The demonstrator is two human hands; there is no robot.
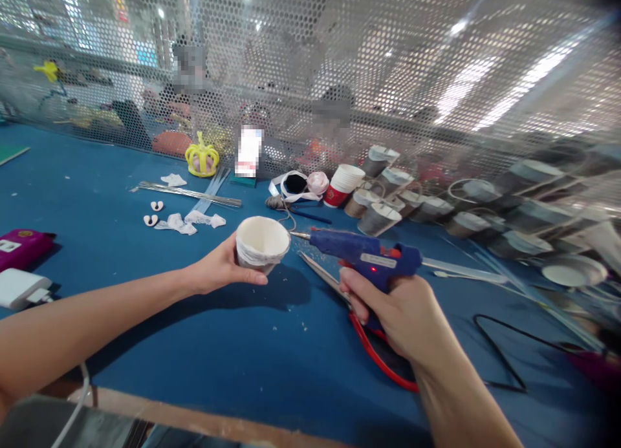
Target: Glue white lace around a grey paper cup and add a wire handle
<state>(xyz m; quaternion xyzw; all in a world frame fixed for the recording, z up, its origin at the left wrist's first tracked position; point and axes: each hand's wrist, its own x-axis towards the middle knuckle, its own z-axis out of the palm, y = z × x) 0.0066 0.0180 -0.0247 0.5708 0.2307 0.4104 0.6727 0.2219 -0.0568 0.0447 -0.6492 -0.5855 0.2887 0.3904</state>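
Observation:
My left hand [227,265] grips a paper cup [262,241] from its left side, with the open rim facing up and toward me. White cloth or lace wraps the cup below the rim. My right hand [383,296] is closed round the handle of a blue hot glue gun [359,246], whose small red light is lit. The gun's metal nozzle is at the cup's right rim; whether it touches, I cannot tell. A clear glue stick [466,269] sticks out of its back. Red-handled scissors [365,344] lie under the gun and my right hand, partly hidden.
Stacked paper cups [343,184] and several grey wrapped cups [380,219] stand at the back right. A yellow crown-shaped piece [202,157] and a phone [249,152] are near the perforated metal screen [291,66]. White lace scraps [179,224], a white charger [24,288] and a black cord [502,351] lie on the blue table.

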